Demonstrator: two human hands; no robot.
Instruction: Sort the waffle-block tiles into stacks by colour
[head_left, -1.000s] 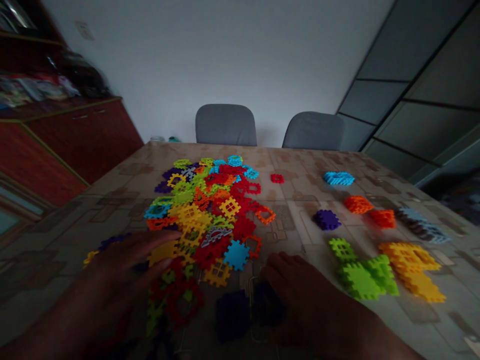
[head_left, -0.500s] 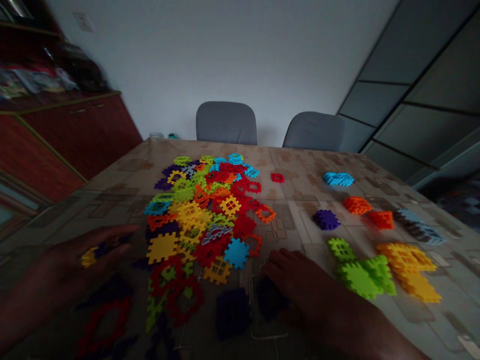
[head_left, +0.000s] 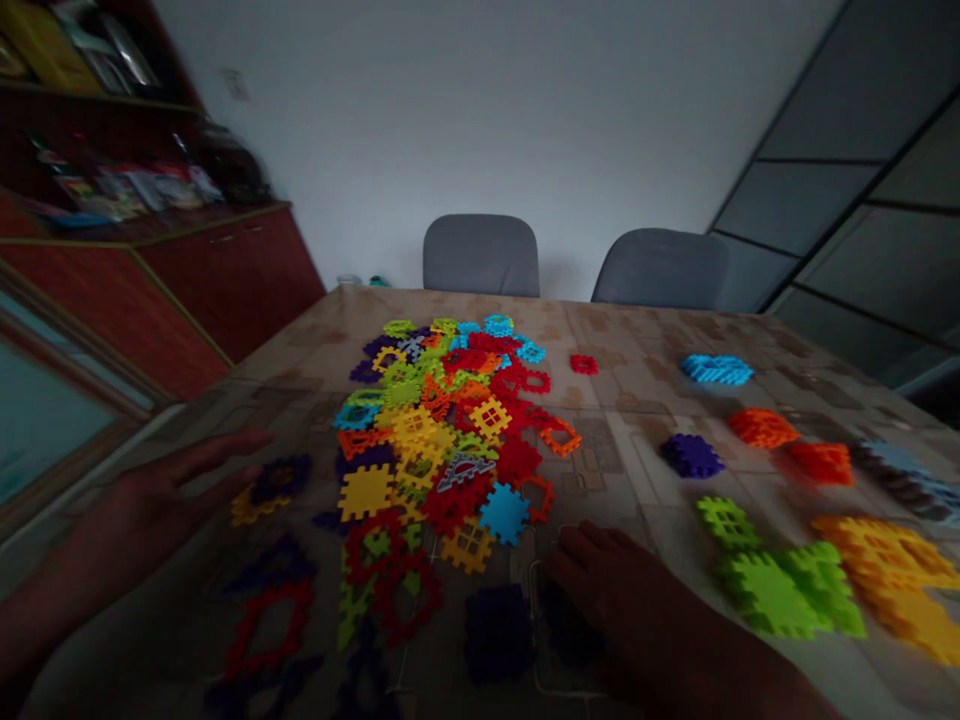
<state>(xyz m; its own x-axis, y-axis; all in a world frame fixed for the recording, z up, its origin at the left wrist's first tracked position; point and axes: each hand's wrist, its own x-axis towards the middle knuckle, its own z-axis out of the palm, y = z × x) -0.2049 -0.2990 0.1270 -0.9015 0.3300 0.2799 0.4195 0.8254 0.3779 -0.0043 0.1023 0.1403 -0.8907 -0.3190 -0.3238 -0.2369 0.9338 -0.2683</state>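
My left hand [head_left: 157, 520] is open at the left, thumb and fingers apart. Right by its fingertips a purple toothed building piece [head_left: 279, 478] lies overlapping a yellow one [head_left: 259, 508] on the table. My right hand [head_left: 611, 575] is closed over a dark purple building piece [head_left: 566, 625] near the front edge, partly covering it. Just left of that hand sits another dark purple window piece [head_left: 496, 632]. Between the hands spreads a mixed pile of toothed plastic pieces, among them a yellow square [head_left: 366, 492] and a blue square [head_left: 504, 512].
Sorted groups stand at the right: green pieces [head_left: 776, 590], yellow pieces [head_left: 892, 570], a purple stack [head_left: 691, 456], orange stacks [head_left: 763, 427], a blue stack [head_left: 716, 368] and grey pieces [head_left: 911, 475]. Two grey chairs [head_left: 481, 255] stand behind the table. A red frame piece [head_left: 271, 625] lies front left.
My left hand has let go of the yellow and purple pieces, which now lie on the table. The view has turned slightly left. My right hand stays over the dark purple piece.
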